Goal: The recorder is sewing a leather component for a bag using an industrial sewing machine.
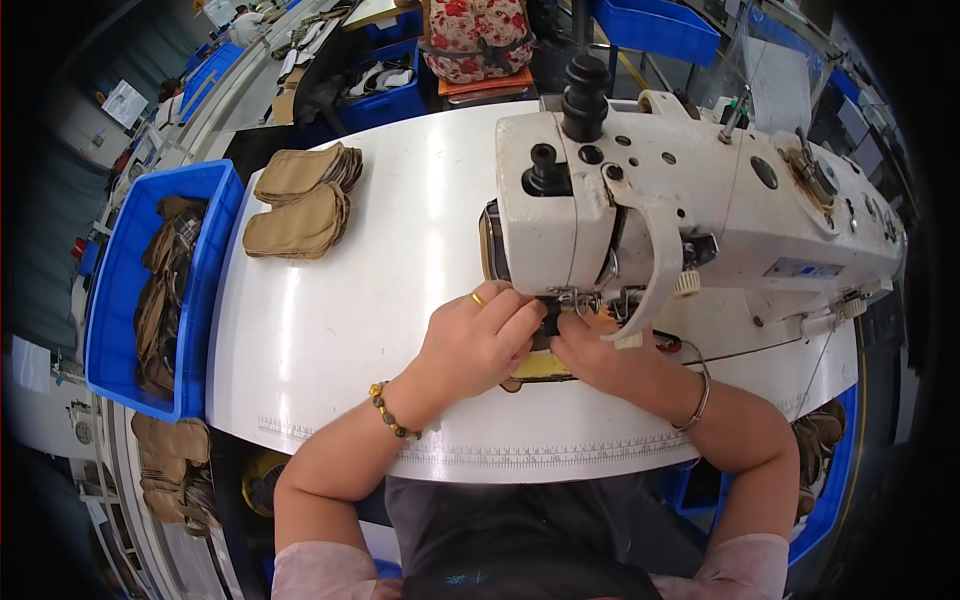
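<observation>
Both my hands work close together at the needle area of a white industrial sewing machine [545,225]. My left hand [480,335], with a ring on one finger, has its fingers bent and pinched on a dark fabric piece [546,325] in front of the presser foot. From the other side my right hand [605,350] presses its closed fingers on the same piece, partly under the machine's curved guard. A yellow strip [540,367] shows below the fingers. Behind the machine head, a dark, tan-edged part [492,243] sticks out. The fingertips are largely hidden.
Two stacks of brown fabric pieces [297,225] lie at the table's far left. Beside them stands a blue bin [105,330] of brown and dark pieces. More brown pieces [170,455] sit lower left. A floral bag [478,40] and a blue crate [660,28] are beyond the table.
</observation>
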A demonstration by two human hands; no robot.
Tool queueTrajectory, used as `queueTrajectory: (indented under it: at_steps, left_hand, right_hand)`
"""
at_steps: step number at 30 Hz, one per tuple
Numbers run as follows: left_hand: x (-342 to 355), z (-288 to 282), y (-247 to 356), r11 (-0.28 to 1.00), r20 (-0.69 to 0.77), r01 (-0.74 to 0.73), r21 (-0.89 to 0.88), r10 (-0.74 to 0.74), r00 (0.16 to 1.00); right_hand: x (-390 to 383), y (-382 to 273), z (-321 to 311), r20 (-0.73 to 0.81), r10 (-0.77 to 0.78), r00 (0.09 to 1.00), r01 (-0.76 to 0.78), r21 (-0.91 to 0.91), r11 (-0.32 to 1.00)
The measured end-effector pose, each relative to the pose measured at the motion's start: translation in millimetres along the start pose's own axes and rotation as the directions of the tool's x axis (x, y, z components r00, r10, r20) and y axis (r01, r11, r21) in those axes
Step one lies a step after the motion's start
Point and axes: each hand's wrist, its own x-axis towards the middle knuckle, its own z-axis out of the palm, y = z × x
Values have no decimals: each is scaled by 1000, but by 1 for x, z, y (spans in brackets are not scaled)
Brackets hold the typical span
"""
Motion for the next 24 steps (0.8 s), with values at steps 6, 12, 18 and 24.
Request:
queueTrajectory:
  at_steps: [6, 12, 18, 24]
  left_hand:
    - [8, -19, 7, 972, 175, 173, -159, -145, 974]
    - [9, -22, 3, 849, 370, 434, -301, -316, 874]
    - [7, -11, -3, 773, 438, 481, -414, -294, 850]
    - [1, -4, -11, 854, 406, 382, -353, -228, 885]
  right_hand:
    - [4, -2, -5, -9, 158, 987, -151, 238, 959]
    - [-11, 1, 5, 33, -72, 997, 71, 48, 996]
    - [-6, 2, -9, 116, -111, 987, 95, 132, 987]
    - [-4, -15, -33, 211, 46, 976, -87, 187, 978]
